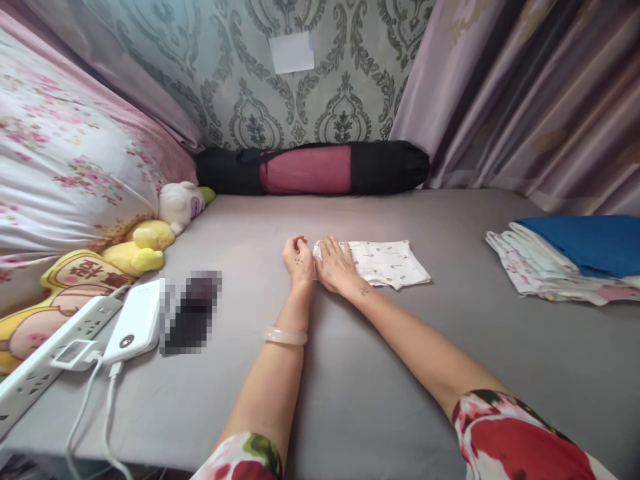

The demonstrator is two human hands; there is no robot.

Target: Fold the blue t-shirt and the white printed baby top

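A small white printed garment [387,261], which looks like a child's shorts, lies flat on the grey sheet in the middle. My right hand [336,265] rests palm down on its left part, fingers stretched out, covering that end. Just left of the garment's edge, my left hand [299,260] stands on its side with the fingers curled in. Nothing shows inside those fingers, and a small gap parts this hand from my right one. A pale bangle [285,335] circles my left wrist.
Folded clothes [530,267] with a blue piece [585,243] on top are stacked at the right. Left are a power strip [55,353], a white power bank [136,317] with cables, a blurred dark object [193,317] and plush toys [137,250]. A black-and-pink roll bag [310,170] lies along the wall.
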